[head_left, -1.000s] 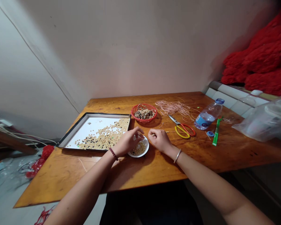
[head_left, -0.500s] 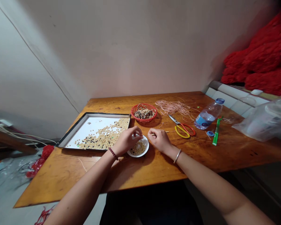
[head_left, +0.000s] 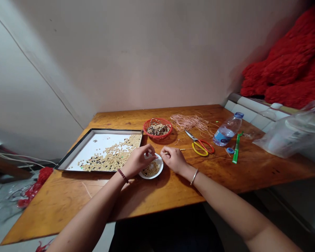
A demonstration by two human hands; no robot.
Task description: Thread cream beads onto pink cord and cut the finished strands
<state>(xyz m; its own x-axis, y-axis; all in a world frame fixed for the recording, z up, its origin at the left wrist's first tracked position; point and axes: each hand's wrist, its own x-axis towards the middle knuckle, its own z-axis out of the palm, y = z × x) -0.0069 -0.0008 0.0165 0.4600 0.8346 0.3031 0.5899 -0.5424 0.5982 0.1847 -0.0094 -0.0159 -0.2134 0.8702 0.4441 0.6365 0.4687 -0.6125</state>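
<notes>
A small white dish (head_left: 160, 171) of tan and dark beads stands on the wooden table. My left hand (head_left: 138, 161) hovers over its left side, thumb and fingertips pinched; what is between them is too small to make out. Just right of the dish, my right hand (head_left: 175, 160) is closed on a beaded string (head_left: 183, 149). A few tan beads and the cord come out behind its knuckles and run toward the scissors. To the left lies a black-edged tray (head_left: 88, 140) with many loose tan, dark and a few green beads.
Behind the dish is a red basket (head_left: 171, 132) of beaded strands, beside a tangle of pink cord (head_left: 190, 122). Scissors (head_left: 199, 145), a water bottle (head_left: 224, 135), a blue cap (head_left: 229, 150), a green packet (head_left: 236, 152) and a plastic bag (head_left: 275, 141) occupy the right side.
The whole view has shifted, so the table and its things appear slightly further left and lower. Both hands keep nearly the same places by the dish, their fingers moving only a little.
</notes>
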